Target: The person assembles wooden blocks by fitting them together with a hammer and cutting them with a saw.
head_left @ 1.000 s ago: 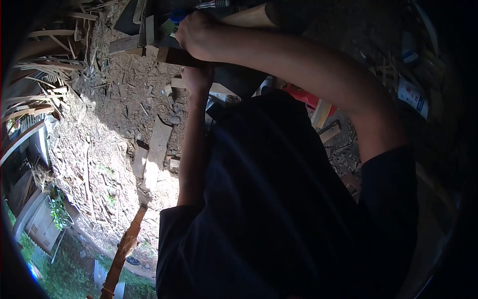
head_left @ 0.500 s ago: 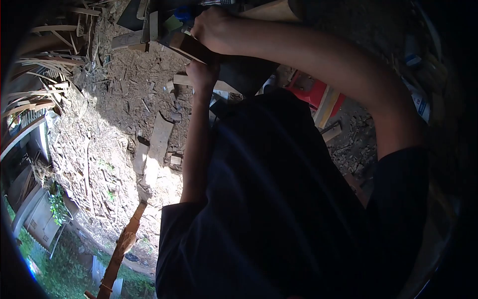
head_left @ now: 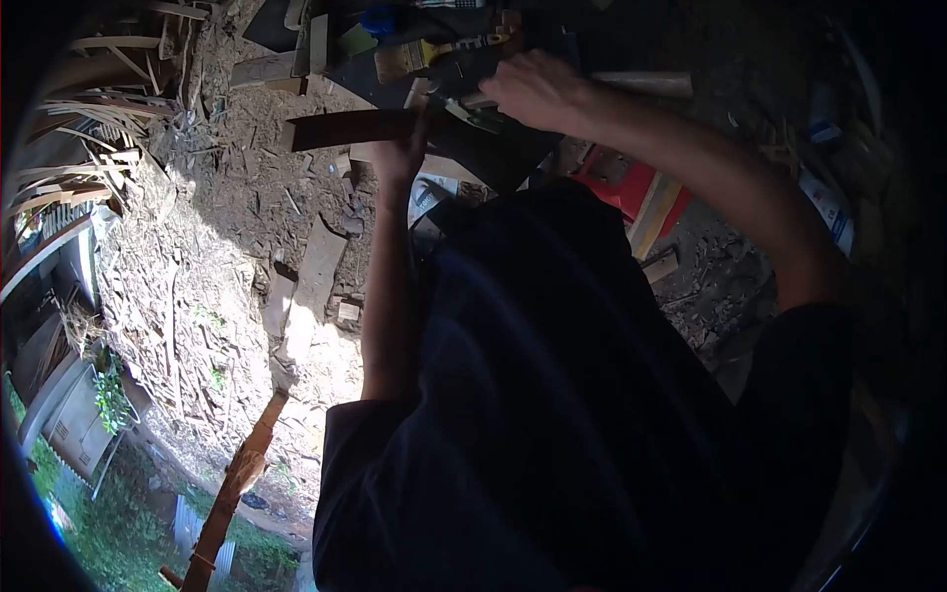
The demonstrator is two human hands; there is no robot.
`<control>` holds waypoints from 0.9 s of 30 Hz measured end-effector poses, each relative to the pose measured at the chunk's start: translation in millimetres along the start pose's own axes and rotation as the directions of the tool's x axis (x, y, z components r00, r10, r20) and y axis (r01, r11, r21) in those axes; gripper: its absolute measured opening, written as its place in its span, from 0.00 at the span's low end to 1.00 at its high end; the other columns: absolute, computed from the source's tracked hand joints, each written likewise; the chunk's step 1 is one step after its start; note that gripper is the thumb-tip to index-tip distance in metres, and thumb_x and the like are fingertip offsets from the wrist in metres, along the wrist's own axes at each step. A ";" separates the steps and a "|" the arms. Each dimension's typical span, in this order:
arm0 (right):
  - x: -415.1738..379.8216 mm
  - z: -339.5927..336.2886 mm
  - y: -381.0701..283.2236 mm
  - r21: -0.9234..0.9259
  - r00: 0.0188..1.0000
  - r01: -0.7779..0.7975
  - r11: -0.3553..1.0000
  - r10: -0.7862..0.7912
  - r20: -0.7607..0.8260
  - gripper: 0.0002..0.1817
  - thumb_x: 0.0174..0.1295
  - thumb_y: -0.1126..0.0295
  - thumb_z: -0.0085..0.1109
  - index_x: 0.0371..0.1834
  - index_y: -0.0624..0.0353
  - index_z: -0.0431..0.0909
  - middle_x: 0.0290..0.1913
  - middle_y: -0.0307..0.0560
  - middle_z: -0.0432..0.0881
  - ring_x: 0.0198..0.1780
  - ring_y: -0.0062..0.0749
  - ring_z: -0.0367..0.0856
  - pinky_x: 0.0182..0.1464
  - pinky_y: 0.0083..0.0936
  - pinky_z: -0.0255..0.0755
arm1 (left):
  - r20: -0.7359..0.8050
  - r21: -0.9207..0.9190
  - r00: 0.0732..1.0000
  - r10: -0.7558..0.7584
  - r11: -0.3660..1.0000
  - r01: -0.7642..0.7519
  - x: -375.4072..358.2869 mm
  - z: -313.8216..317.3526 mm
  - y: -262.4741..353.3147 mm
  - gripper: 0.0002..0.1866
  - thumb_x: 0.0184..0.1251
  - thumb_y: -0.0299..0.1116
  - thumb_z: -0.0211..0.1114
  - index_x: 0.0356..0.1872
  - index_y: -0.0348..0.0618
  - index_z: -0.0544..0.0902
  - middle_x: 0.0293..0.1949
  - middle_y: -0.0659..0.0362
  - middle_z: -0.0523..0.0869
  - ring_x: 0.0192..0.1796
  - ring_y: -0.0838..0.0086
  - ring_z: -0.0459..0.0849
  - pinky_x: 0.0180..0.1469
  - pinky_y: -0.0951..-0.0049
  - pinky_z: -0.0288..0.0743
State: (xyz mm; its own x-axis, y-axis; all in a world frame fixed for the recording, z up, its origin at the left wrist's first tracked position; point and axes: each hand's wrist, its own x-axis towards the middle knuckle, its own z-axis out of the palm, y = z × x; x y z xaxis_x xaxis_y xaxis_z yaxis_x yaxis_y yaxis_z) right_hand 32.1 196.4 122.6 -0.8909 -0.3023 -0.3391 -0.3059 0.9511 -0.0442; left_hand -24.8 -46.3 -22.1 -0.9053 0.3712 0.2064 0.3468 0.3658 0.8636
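My left hand [head_left: 397, 158] is wrapped round a dark wooden piece [head_left: 350, 128], which extends leftward from the fingers over the littered ground. To its right, my right hand [head_left: 538, 91] is low over a dark flat surface [head_left: 503, 158] with its fingers curled in. A short greyish, stick-like end [head_left: 479, 101] shows at those fingertips; I cannot tell what it is. Just beyond the hands lies a paintbrush [head_left: 404, 61] with pale bristles and a yellow ferrule. A blue object [head_left: 377, 20] is at the far side.
Wood shavings [head_left: 217, 247] cover the ground, with flat wood offcuts [head_left: 318, 261] among them. A red plastic object [head_left: 617, 187] sits right of my body, with a wooden strip [head_left: 653, 219] across it. Bent wood strips [head_left: 89, 123] pile up at left. A long timber [head_left: 232, 493] stands lower left.
My right hand has left the wooden piece and moved right. The wooden piece has turned in my left hand to point leftward, and the paintbrush has come into sight.
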 end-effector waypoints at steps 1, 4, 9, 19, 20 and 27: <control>-10.0 1.3 2.8 0.097 0.999 -0.046 0.994 0.048 -0.024 0.11 0.69 0.65 0.67 0.49 0.59 0.86 0.35 0.55 0.91 0.40 0.53 0.93 0.44 0.48 0.87 | 0.051 0.071 0.996 0.068 0.995 -0.071 0.1 -2.5 6.8 0.16 0.74 0.42 0.73 0.32 0.38 0.89 0.26 0.50 0.88 0.28 0.50 0.87 0.34 0.55 0.77; -25.5 -0.9 2.3 0.310 0.988 -0.108 0.945 0.137 -0.073 0.16 0.72 0.62 0.67 0.57 0.58 0.84 0.36 0.57 0.91 0.41 0.56 0.92 0.45 0.49 0.86 | 0.124 0.143 0.986 0.109 0.982 -0.127 -2.1 -5.7 6.7 0.16 0.75 0.44 0.73 0.31 0.41 0.89 0.26 0.50 0.86 0.29 0.50 0.86 0.32 0.54 0.74; -11.3 -2.3 20.8 0.415 0.955 -0.081 0.906 0.190 -0.228 0.21 0.74 0.57 0.67 0.64 0.57 0.82 0.39 0.58 0.91 0.43 0.56 0.92 0.46 0.48 0.86 | 0.254 0.144 0.951 0.177 0.965 -0.218 5.3 -17.1 8.2 0.17 0.74 0.44 0.74 0.32 0.40 0.89 0.26 0.51 0.87 0.29 0.54 0.87 0.33 0.56 0.75; 16.4 10.0 39.8 0.614 0.914 0.019 0.789 0.234 -0.330 0.23 0.76 0.52 0.67 0.60 0.60 0.84 0.27 0.48 0.86 0.27 0.35 0.88 0.31 0.33 0.78 | 0.256 0.151 0.943 0.212 0.955 -0.256 1.2 -19.5 4.2 0.18 0.73 0.45 0.76 0.48 0.40 0.89 0.32 0.50 0.90 0.33 0.57 0.91 0.36 0.59 0.79; 13.9 14.2 40.9 0.687 0.916 -0.012 0.727 0.283 -0.284 0.22 0.76 0.53 0.68 0.59 0.60 0.84 0.26 0.45 0.84 0.25 0.30 0.86 0.28 0.30 0.76 | 0.244 0.126 0.956 0.165 0.972 -0.200 -0.7 -18.2 1.2 0.16 0.72 0.44 0.76 0.47 0.40 0.90 0.32 0.50 0.89 0.34 0.55 0.89 0.37 0.58 0.79; -18.6 39.1 33.7 0.933 0.893 -0.180 0.311 0.450 0.022 0.21 0.73 0.61 0.72 0.60 0.63 0.80 0.29 0.34 0.80 0.22 0.16 0.77 0.23 0.22 0.71 | 0.236 -0.417 0.897 -0.374 0.795 0.441 -7.3 -38.6 60.3 0.22 0.76 0.46 0.74 0.51 0.33 0.86 0.43 0.56 0.90 0.47 0.64 0.92 0.53 0.63 0.86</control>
State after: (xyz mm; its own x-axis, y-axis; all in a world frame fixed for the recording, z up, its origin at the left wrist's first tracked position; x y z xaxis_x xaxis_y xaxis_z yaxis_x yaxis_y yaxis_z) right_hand 51.5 236.6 90.7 -0.9255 0.1601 -0.3432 0.3786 0.4107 -0.8295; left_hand -6.8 -59.9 46.2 -0.8837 0.3979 -0.2467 -0.2261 0.0986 0.9691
